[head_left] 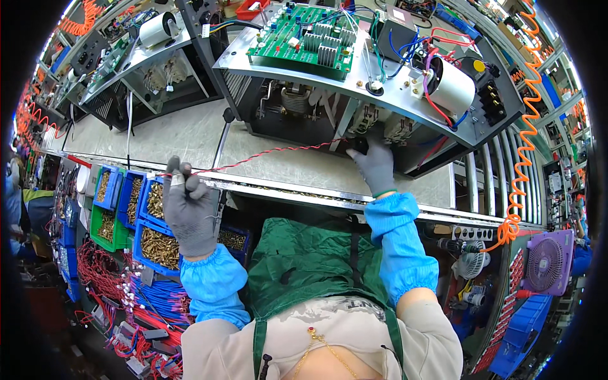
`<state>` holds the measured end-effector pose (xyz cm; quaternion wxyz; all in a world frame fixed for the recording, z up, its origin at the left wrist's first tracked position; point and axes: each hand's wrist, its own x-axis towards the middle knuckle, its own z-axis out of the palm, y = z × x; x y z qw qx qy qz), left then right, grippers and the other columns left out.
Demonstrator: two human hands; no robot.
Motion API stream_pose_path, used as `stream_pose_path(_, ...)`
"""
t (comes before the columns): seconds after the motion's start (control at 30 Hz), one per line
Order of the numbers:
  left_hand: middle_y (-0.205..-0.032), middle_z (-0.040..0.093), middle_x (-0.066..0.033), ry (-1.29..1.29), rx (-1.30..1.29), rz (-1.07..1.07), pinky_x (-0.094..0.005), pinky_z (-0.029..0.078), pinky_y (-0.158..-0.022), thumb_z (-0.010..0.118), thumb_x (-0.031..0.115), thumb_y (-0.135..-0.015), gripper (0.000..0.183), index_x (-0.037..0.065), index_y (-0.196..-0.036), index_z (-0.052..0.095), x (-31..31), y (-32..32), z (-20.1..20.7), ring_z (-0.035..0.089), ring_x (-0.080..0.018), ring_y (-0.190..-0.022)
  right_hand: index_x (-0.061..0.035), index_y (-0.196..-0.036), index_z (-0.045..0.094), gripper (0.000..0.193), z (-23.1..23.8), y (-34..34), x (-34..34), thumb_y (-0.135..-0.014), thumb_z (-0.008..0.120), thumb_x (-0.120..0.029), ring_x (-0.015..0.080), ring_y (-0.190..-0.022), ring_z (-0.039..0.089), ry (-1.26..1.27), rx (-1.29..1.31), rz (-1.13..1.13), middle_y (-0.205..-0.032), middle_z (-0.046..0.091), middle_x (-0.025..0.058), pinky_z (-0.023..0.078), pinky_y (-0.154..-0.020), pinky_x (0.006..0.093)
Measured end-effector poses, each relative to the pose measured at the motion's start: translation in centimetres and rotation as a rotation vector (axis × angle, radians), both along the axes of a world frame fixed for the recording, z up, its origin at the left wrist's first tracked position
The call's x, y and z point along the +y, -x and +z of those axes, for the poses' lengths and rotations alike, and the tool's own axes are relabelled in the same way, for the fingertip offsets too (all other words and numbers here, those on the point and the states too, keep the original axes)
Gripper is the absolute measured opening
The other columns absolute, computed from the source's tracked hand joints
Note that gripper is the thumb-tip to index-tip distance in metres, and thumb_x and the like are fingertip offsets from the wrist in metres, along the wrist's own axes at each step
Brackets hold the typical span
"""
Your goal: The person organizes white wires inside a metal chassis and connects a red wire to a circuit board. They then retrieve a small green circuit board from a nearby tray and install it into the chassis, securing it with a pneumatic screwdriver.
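My left hand (190, 218), in a grey glove, is closed with the end of a red twisted wire (266, 152) pinched in its fingers, above the bench's front edge. The wire runs right, fairly taut, into the open front of a black metal housing (437, 155). My right hand (375, 168), also gloved, reaches into that opening below the metal components (366, 119). Its thumb shows beside the wire; the other fingertips are hidden inside. On the housing's metal top plate (234, 60) sit a green circuit board (285, 50) with heat sinks and a large silver cylinder (455, 87).
Blue bins (140, 233) of brass fasteners and a green bin (98, 237) stand below the bench's left edge, near bundled red and blue wires (161, 297). A similar housing (171, 95) is at left. Rollers (491, 171) and an orange coiled hose (531, 120) lie right.
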<state>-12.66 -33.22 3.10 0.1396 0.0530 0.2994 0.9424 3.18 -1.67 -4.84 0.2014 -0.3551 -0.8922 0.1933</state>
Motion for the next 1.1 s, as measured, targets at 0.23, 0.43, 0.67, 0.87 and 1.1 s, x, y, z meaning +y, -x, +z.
stream_pose_path(0.23,-0.080,0.060,-0.0025,0.509,0.318,0.367,-0.0176,0.036,-0.058,0.050,0.028,-0.096,0.043,-0.001,-0.128,0.048,0.3,0.1,1.7,0.044,-0.0039,-0.067,-0.0058,-0.106,0.061,0.047,-1.2,0.4,0.4,-0.071,0.074,-0.035,0.0376,-0.091,0.060,-0.115,-0.018,0.133,-0.100,0.063,0.0200,0.049,-0.077,0.0438)
stream_pose_path(0.43,-0.065,0.056,-0.0027,0.367,0.542,0.060,-0.0225,0.040,-0.059,0.052,0.030,-0.095,0.048,-0.005,-0.127,0.047,3.7,-1.1,0.9,0.048,-0.0072,-0.063,-0.0087,-0.111,0.061,0.042,4.5,-0.4,-2.2,-0.079,0.066,-0.036,0.0352,-0.090,0.062,-0.066,-0.474,0.138,-0.102,0.063,0.0186,0.050,-0.077,0.0424)
stream_pose_path(0.67,-0.081,0.064,-0.0074,0.758,0.800,-0.656,-0.0263,0.044,-0.063,0.053,0.022,-0.091,0.027,0.001,-0.105,0.064,14.6,-5.2,1.2,0.054,-0.0107,-0.068,-0.0143,-0.104,0.066,0.023,17.8,1.6,0.5,-0.083,0.057,-0.017,0.0294,-0.081,0.062,-0.503,0.019,0.226,-0.090,0.059,0.0121,0.051,-0.071,0.0370)
stream_pose_path(0.87,-0.065,0.052,0.0035,0.653,0.414,-0.509,-0.0235,0.035,-0.051,0.054,0.027,-0.093,0.024,0.004,-0.088,0.063,23.9,-8.1,0.9,0.043,-0.0056,-0.058,-0.0135,-0.105,0.062,0.022,17.6,3.4,3.8,-0.084,0.057,-0.016,0.0311,-0.084,0.062,-0.511,-0.019,0.301,-0.090,0.061,0.0119,0.051,-0.073,0.0400)
stream_pose_path(1.1,-0.072,0.057,0.0028,0.215,0.208,-0.368,-0.0227,0.039,-0.052,0.055,0.025,-0.093,0.020,0.007,-0.091,0.062,27.8,-9.0,-1.7,0.048,-0.0066,-0.061,-0.0023,-0.116,0.048,0.031,15.1,5.2,3.9,-0.087,0.057,-0.011,0.0284,-0.074,0.067,-0.149,0.611,0.141,-0.085,0.066,0.0131,0.052,-0.063,0.0376)
